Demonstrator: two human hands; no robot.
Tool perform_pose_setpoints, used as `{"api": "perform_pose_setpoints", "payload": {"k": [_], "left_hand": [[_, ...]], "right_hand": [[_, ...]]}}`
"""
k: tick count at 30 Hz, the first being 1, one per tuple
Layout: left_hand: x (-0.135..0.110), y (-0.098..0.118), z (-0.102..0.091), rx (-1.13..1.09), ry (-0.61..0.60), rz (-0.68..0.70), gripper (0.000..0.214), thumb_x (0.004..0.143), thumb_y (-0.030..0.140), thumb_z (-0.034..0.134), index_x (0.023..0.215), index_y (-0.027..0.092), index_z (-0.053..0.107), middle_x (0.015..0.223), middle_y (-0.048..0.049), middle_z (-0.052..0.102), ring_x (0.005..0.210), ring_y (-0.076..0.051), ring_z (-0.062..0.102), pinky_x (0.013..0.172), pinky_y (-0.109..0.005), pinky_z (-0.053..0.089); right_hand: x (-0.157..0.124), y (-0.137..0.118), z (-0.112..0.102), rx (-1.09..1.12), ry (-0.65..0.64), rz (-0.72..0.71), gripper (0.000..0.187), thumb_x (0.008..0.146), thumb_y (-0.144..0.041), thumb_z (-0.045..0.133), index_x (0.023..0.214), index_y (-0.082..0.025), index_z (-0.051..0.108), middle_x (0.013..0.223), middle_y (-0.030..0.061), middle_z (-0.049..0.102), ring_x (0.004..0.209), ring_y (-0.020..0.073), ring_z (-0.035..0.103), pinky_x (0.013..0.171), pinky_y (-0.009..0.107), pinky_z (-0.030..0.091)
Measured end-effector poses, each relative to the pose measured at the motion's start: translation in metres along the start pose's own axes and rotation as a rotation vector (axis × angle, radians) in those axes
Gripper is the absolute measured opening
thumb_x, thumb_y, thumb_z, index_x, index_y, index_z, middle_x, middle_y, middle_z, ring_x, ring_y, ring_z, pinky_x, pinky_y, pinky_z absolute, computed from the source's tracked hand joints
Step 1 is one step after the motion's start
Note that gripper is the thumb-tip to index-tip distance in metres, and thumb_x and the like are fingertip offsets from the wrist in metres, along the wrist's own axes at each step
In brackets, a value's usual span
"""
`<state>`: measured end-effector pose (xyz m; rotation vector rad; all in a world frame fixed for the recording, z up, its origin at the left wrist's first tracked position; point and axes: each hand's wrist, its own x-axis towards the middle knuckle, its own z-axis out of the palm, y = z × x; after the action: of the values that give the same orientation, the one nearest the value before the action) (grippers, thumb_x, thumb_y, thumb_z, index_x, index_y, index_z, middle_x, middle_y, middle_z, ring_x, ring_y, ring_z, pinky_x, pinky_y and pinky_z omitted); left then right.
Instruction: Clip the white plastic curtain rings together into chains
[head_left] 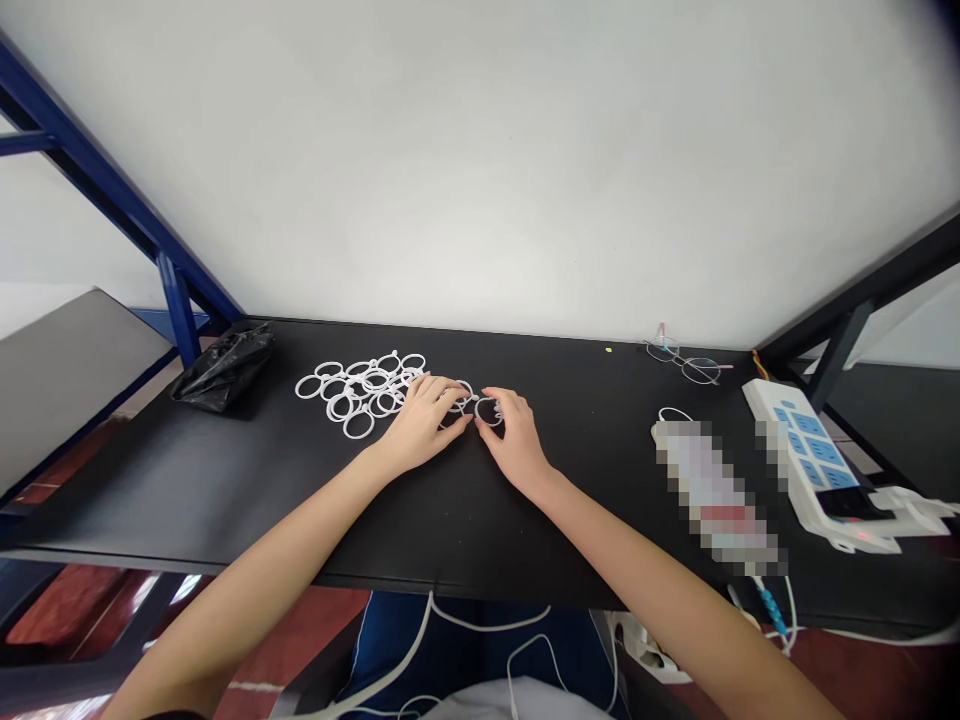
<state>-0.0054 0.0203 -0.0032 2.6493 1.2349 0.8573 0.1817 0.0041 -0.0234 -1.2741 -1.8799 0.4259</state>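
Spanning the space before you, the black desk (450, 530) carries a white power strip (804, 448) on your right and a loose pile of white rings (375, 389) left of centre. Your left hand (463, 402) pinches a white ring (469, 388) just beside that pile; your right hand (482, 407) grips a second ring (477, 408) between thumb and forefinger. Both lie side by side (being round, they show no long axis). Which way their knobs point is too small to tell.

Room between rings (365, 389) and bag (225, 370)
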Motion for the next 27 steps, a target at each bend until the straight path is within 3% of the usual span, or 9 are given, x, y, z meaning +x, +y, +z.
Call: {"api": "perform_pose_setpoints", "payload": {"k": [5,13,22,27], "left_hand": [[0.000,0.006,-0.003,-0.013,-0.044,0.087,0.028,0.096,0.027,0.048,0.123,0.021,0.054,0.109,-0.0069,0.063,0.105,-0.021,0.056,0.112,-0.051,0.027],[0.001,0.009,-0.002,0.005,-0.055,0.117,0.018,0.097,0.025,0.045,0.107,0.020,0.059,0.093,-0.0047,0.064,0.100,-0.021,0.055,0.108,-0.048,0.031],[0.001,0.006,-0.003,-0.035,0.060,0.058,0.007,0.092,0.028,0.054,0.091,0.021,0.056,0.083,-0.0014,0.064,0.090,-0.019,0.056,0.107,-0.049,0.031],[0.001,0.007,-0.004,-0.048,0.098,0.034,0.019,0.091,0.031,0.055,0.077,0.020,0.048,0.073,0.0002,0.057,0.080,-0.017,0.050,0.103,-0.046,0.036]], "right_hand": [[0.001,-0.002,-0.001,0.129,0.098,-0.021,0.031,0.087,-0.023,0.062,0.117,-0.025,0.055,0.118,0.0079,0.064,0.111,0.0265,0.059,0.097,0.045,0.048],[0.001,-0.005,-0.001,0.155,0.122,-0.052,0.031,0.085,-0.022,0.065,0.114,-0.023,0.056,0.117,0.0088,0.065,0.111,0.0265,0.061,0.097,0.046,0.048],[0.002,-0.009,-0.003,0.241,0.138,-0.089,0.026,0.085,-0.022,0.065,0.110,-0.024,0.056,0.117,0.0088,0.064,0.113,0.0242,0.060,0.100,0.044,0.048],[0.001,-0.014,-0.005,0.316,0.121,-0.126,0.019,0.088,-0.026,0.063,0.106,-0.023,0.057,0.114,0.0079,0.065,0.109,0.0222,0.063,0.097,0.040,0.050]]}}
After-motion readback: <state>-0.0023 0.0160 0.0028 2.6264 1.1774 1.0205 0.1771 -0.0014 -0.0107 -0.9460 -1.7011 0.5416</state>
